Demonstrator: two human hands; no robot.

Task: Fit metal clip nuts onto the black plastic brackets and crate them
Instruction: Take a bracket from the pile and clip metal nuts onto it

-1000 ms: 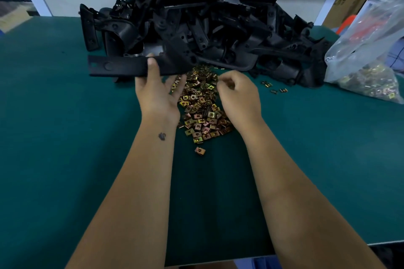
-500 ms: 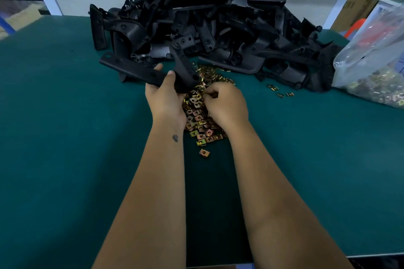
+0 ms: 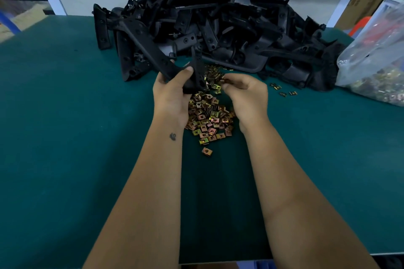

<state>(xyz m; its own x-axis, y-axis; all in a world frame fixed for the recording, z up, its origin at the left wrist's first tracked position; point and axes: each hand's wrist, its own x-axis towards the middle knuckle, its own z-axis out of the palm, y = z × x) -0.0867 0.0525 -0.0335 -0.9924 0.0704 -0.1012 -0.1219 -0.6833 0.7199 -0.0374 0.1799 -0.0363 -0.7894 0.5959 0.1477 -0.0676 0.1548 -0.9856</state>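
My left hand [image 3: 172,91] grips a long black plastic bracket [image 3: 153,54] near its bent lower end; the bracket's long arm slants up and to the left. My right hand [image 3: 244,94] has its fingers curled and pinches a small metal clip nut [image 3: 225,82] just right of the bracket's end. Between and below both hands a heap of gold-coloured clip nuts [image 3: 207,116] lies on the green table [image 3: 65,137]. A big pile of black brackets [image 3: 218,22] fills the back of the table.
A clear plastic bag [image 3: 376,67] of more clip nuts sits at the right edge. A few loose nuts [image 3: 284,91] lie right of my right hand. Cardboard boxes stand behind at the far right. A white wall closes the back.
My left hand has turned the bracket from lying level to slanting steeply up-left and drawn it nearer. My right hand has come in toward the bracket's end with a nut.
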